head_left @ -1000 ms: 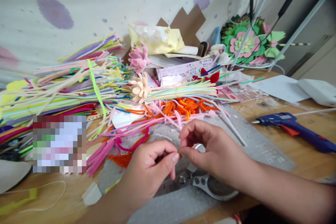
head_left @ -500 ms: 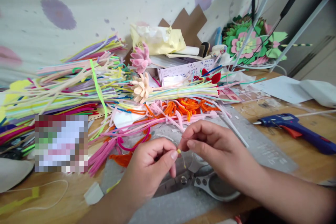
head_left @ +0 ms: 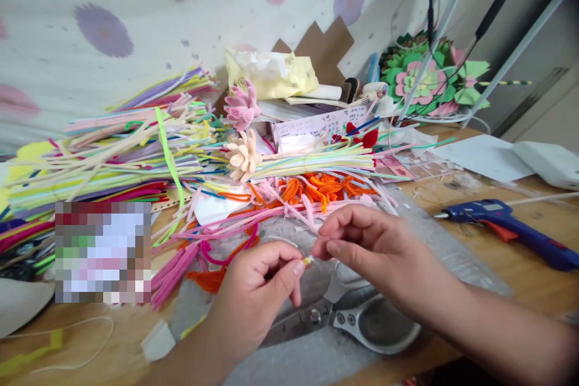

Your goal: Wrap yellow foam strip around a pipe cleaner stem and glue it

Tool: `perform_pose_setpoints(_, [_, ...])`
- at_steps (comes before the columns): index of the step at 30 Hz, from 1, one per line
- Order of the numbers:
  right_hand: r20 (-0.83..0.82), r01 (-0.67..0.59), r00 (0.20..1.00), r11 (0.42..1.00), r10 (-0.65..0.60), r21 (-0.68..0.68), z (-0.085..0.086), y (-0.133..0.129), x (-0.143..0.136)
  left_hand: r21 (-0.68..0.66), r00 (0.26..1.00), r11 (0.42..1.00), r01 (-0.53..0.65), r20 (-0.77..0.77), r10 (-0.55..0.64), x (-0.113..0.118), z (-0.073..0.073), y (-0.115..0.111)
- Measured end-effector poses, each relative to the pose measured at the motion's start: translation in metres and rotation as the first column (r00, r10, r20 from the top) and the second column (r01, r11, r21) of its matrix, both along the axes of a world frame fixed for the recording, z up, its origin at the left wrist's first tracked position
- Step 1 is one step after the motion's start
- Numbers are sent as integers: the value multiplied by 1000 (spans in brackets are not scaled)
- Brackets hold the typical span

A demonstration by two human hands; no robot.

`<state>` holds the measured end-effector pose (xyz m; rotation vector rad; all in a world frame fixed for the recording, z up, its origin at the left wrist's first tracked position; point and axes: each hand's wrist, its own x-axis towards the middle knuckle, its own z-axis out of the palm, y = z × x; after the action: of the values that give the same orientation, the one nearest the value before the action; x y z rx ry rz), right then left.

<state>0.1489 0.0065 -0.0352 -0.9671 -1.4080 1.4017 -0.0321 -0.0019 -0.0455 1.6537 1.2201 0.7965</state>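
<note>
My left hand [head_left: 266, 292] pinches a small yellow piece [head_left: 307, 261] between thumb and forefinger; its tip pokes out past the thumbnail. Close by on the right, my right hand [head_left: 362, 250] has thumb and fingers drawn together by a pale thin strand, and what they hold is too small to make out. Below both hands, metal scissors [head_left: 377, 322] lie on a grey cutting mat [head_left: 289, 359], their blades partly behind my left hand. Pink fuzzy stems [head_left: 178, 271] and an orange fuzzy piece [head_left: 205, 279] lie left of my left hand.
Bundles of coloured fuzzy stems [head_left: 113, 151] fill the left back. A pink flower [head_left: 242, 105] and a cream flower [head_left: 243, 157] stand mid-table. A blue glue gun [head_left: 502, 220] lies right. Paper flowers [head_left: 420, 81] sit behind. A white scrap [head_left: 158, 341] lies front left.
The yellow piece now shows less beyond my left fingertips, and the thin strand hanging below it is no longer visible. My right fingers have shifted slightly right. The view has moved a little.
</note>
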Motion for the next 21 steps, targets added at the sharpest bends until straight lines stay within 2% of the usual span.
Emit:
perform_pose_setpoints(5, [152, 7, 988, 986, -33, 165, 2, -7, -1, 24, 997, 997, -75, -20, 75, -1, 0, 2])
perform_pose_setpoints(10, [260, -44, 965, 952, -38, 302, 3, -13, 0, 22, 995, 996, -85, -55, 86, -1, 0, 2])
perform_pose_setpoints(16, [383, -96, 921, 909, -74, 405, 1, -15, 1, -5, 997, 998, -58, -60, 58, -1, 0, 0])
perform_pose_setpoints(21, [372, -78, 924, 911, -87, 405, 2, -17, 4, -13, 996, 998, -67, -55, 66, -1, 1, 2])
